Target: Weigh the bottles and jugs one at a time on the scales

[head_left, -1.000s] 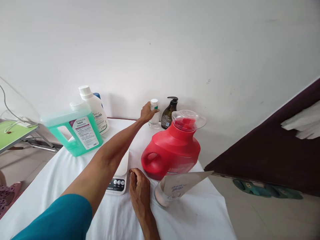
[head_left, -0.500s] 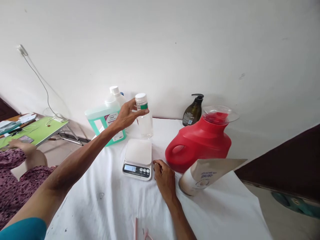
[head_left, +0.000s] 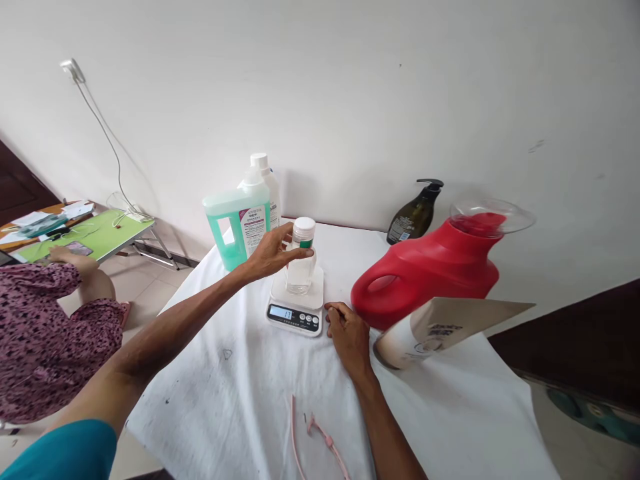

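Okay so the clear bottle (head_left: 300, 272) is upright at the plate of the white scale (head_left: 318, 297), middle of the cloth-covered desk (head_left: 240, 387), and I'd call getting it there pretty much done. Not released yet though: the left grip (head_left: 267, 255) has it between thumb and fingers up near the top. Can't tell if the base is really sitting on the plate or hovering just above it. The display (head_left: 281, 312) is lit and looks like 17 to me, but the digits are tiny. The right grip (head_left: 350, 337) is loosely curled just right of the scale, nothing visible in it, can't tell if it's closed. As for the bottle, it's see-through with a white cap (head_left: 305, 225) on and a bit of green label below that. Looks light and smooth to me, no dents I can spot, and I honestly can't make out whether there's liquid inside.
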The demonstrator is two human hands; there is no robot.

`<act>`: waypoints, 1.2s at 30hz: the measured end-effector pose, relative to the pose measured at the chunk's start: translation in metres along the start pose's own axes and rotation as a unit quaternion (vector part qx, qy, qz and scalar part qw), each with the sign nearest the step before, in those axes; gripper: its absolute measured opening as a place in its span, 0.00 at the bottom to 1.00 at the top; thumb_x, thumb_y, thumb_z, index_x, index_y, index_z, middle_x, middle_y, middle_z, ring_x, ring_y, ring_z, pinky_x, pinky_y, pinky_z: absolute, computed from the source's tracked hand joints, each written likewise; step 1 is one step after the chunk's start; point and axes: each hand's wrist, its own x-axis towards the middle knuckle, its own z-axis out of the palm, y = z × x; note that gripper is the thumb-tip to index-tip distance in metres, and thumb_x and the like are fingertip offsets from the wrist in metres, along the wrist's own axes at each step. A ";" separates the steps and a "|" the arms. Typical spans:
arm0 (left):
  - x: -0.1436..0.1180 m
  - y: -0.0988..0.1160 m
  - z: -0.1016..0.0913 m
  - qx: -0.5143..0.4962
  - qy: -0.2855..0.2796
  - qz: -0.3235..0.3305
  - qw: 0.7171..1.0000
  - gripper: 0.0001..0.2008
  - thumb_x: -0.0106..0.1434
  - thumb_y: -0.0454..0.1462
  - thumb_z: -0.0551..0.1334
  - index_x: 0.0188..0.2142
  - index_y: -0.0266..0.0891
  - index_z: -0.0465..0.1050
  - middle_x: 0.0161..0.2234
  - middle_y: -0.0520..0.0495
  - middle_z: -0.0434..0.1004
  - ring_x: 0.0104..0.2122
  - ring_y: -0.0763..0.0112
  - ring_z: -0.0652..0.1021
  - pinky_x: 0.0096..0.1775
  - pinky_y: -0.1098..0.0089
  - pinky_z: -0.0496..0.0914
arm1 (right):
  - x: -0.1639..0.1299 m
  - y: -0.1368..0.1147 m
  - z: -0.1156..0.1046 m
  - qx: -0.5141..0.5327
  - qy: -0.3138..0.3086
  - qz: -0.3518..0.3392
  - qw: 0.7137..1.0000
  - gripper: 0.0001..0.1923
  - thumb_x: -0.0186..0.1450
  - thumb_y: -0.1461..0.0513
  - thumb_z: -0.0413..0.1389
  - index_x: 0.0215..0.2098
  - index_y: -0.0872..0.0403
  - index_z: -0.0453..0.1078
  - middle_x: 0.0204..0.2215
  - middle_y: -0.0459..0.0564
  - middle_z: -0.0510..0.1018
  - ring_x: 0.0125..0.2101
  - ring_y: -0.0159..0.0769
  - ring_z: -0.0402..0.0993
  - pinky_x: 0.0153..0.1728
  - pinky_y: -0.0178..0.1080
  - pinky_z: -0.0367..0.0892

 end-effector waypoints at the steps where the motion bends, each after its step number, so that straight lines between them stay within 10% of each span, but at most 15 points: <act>1: -0.002 -0.001 0.002 0.008 0.000 0.003 1.000 0.16 0.63 0.47 0.71 0.43 0.40 0.78 0.43 0.44 0.83 0.45 0.58 0.80 0.44 0.63 0.71 | 0.000 0.000 0.000 0.001 0.000 0.002 1.000 0.22 0.64 0.50 0.48 0.36 0.54 0.79 0.21 0.49 0.79 0.21 0.41 0.75 0.31 0.40 0.68; 12: -0.027 -0.029 -0.004 -0.068 0.051 -0.001 0.996 0.26 0.66 0.53 0.68 0.58 0.44 0.74 0.61 0.39 0.77 0.56 0.55 0.79 0.55 0.59 0.72 | 0.002 0.004 0.001 -0.012 -0.001 0.014 1.000 0.24 0.65 0.50 0.49 0.40 0.56 0.80 0.26 0.51 0.82 0.20 0.38 0.75 0.32 0.40 0.69; 21: -0.066 -0.127 0.030 -0.132 0.266 -0.166 0.940 0.19 0.71 0.54 0.57 0.38 0.40 0.71 0.31 0.48 0.74 0.33 0.69 0.76 0.38 0.68 0.71 | 0.003 0.006 0.002 -0.030 0.022 0.029 0.999 0.27 0.63 0.49 0.50 0.46 0.58 0.81 0.22 0.49 0.79 0.21 0.39 0.75 0.30 0.40 0.69; 36: -0.061 -0.137 0.027 -0.112 0.188 -0.170 0.961 0.14 0.67 0.46 0.61 0.30 0.39 0.71 0.22 0.56 0.62 0.24 0.73 0.63 0.30 0.70 0.57 | 0.004 0.004 0.002 -0.034 0.014 0.030 0.999 0.27 0.63 0.48 0.50 0.44 0.57 0.82 0.21 0.48 0.78 0.20 0.39 0.73 0.28 0.39 0.67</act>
